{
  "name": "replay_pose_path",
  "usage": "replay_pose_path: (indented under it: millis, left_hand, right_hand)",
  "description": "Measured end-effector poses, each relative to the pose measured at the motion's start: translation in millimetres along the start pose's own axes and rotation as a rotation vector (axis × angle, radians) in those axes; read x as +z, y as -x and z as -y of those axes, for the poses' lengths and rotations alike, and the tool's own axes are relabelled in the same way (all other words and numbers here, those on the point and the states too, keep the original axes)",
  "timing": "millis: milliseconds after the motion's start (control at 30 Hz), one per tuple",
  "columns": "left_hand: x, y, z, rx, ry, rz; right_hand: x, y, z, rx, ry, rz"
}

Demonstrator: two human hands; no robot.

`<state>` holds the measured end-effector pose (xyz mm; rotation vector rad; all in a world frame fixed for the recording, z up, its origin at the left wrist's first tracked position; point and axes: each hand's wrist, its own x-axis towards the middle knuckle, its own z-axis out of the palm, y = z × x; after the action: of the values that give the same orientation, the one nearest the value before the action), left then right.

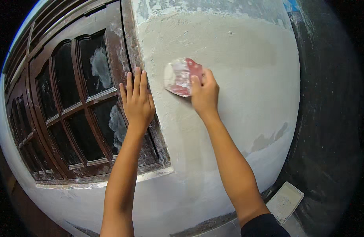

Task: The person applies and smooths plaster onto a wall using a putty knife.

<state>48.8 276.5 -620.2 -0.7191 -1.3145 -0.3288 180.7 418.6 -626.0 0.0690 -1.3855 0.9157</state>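
Note:
My right hand [205, 93] grips a red putty scraper [183, 77] smeared with whitish paste, its blade against or very near the wall [245, 94]. Slight motion blur softens the tool's outline. Fresh, pale putty covers much of the wall around it, with a damp darker patch to the upper right. To the left, my left hand [137, 103] lies flat with fingers stretched upward on the brown wooden window frame [118, 39], beside the wall's edge. That hand holds nothing.
Dark glass panes [84, 130] with white smears fill the wooden window at left. A pale sill [91, 185] runs beneath it. On the floor at lower right stands a white rectangular tray [285, 201] with whitish residue. A dark surface [328, 118] borders the wall's right side.

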Motion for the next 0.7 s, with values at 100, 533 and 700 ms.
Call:
replay_pose_path:
  millis: [100, 533, 700]
  left_hand:
    - [0.7, 0.9, 1.7, -0.003, -0.004, -0.006]
    - [2.0, 1.6, -0.4, -0.005, 0.001, -0.004]
    - [-0.8, 3.0, 0.4, -0.016, 0.020, 0.016]
  right_hand:
    - [-22.2, 8.8, -37.2, 0.003, -0.058, -0.168]
    - [-33.9, 28.4, -58.9, 0.053, -0.023, -0.246]
    - [-26.1, 35.7, -33.8, 0.023, -0.216, -0.257]
